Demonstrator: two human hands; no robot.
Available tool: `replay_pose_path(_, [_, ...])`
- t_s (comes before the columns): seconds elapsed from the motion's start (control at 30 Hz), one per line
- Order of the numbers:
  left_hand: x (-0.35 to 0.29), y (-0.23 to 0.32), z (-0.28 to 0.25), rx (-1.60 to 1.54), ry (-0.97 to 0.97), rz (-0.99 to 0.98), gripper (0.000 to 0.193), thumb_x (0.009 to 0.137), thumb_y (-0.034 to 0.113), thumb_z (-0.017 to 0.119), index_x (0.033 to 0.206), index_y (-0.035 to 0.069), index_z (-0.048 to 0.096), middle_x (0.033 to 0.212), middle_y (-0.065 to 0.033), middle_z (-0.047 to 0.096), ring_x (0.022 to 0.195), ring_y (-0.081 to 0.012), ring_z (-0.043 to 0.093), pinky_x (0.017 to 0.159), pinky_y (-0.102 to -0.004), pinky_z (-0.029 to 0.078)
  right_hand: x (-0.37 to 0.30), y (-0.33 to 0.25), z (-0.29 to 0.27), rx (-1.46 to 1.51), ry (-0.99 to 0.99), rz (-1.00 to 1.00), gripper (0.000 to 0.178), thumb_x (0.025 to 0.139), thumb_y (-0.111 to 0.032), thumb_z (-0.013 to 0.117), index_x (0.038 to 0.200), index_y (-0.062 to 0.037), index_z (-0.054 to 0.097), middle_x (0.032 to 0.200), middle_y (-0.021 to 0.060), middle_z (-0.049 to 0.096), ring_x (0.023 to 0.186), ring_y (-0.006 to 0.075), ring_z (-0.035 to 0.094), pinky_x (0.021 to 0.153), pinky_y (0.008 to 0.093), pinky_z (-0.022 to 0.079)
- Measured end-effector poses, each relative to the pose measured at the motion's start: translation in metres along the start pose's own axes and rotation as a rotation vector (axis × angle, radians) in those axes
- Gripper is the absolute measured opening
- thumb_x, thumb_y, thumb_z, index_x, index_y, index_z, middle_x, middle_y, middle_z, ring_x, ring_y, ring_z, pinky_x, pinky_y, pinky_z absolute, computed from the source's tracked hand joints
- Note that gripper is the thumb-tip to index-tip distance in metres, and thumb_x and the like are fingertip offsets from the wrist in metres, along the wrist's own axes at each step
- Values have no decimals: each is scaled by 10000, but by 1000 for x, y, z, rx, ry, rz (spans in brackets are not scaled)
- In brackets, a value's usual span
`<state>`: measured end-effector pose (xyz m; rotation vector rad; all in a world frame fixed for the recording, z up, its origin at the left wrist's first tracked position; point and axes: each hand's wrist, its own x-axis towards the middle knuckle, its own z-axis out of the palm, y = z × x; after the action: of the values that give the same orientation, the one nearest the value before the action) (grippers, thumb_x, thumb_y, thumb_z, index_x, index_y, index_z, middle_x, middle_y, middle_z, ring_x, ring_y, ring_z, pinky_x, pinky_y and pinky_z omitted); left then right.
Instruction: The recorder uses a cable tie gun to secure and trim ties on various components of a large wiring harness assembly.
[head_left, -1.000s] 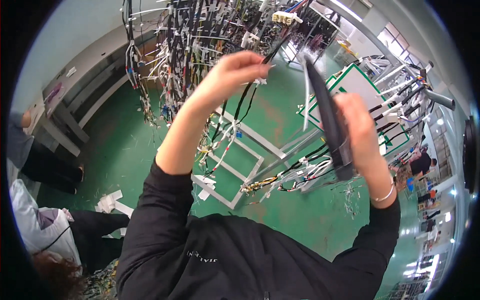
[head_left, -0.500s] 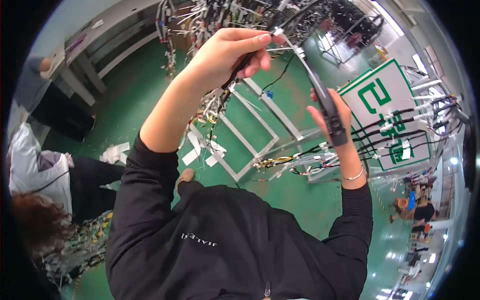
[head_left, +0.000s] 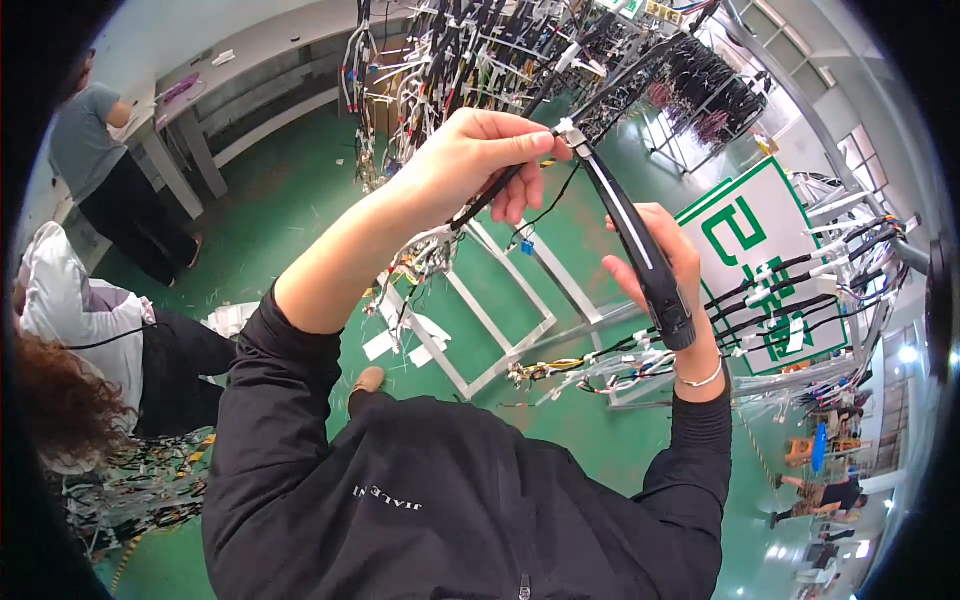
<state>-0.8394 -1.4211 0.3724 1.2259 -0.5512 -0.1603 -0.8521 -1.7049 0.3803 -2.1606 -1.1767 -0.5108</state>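
Observation:
My left hand [head_left: 490,160] pinches a black wrapped cable bundle [head_left: 485,200] between thumb and fingers, its other fingers curled below. A white cable tie [head_left: 571,134] sits around the bundle just beyond my fingertips. My right hand [head_left: 672,250] grips a long black cable tie gun [head_left: 655,283], with part of the palm and the thumb showing beside it. The gun's narrow nose meets the cable tie, and a white strip runs along its upper side. Whether the gun's trigger is squeezed is hidden.
Many hanging wire harnesses [head_left: 470,60] fill the far side. A metal frame [head_left: 500,365] stands on the green floor [head_left: 290,210]. Black cables cross a white-green sign [head_left: 745,225] at right. Two people stand at left, one in a white top [head_left: 80,310], one in grey [head_left: 85,125].
The gun's nose has come up against the cable tie; earlier it was a little away from my left fingertips. Both hands now appear lower in the view, which has shifted.

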Motion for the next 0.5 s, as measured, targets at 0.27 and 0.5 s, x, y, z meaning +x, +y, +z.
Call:
replay_pose_path(0.27, [9, -2, -9, 101, 7, 13, 311, 1043, 205, 549, 1157, -56, 672, 703, -89, 673, 487, -98, 580, 464, -217, 462, 9, -5, -8, -164, -7, 6, 214, 805, -80, 801, 930, 1, 647, 726, 44, 627, 606, 146, 613, 589, 270, 498])
replay_pose_path(0.5, [20, -5, 3, 14, -98, 34, 336, 1043, 211, 516, 1179, -69, 643, 810, -132, 709, 602, -163, 672, 500, -257, 531, -27, 16, -22, -455, 135, -276, 304, 776, -18, 790, 1010, 6, 597, 775, 129, 591, 630, 299, 594, 541, 376, 468])
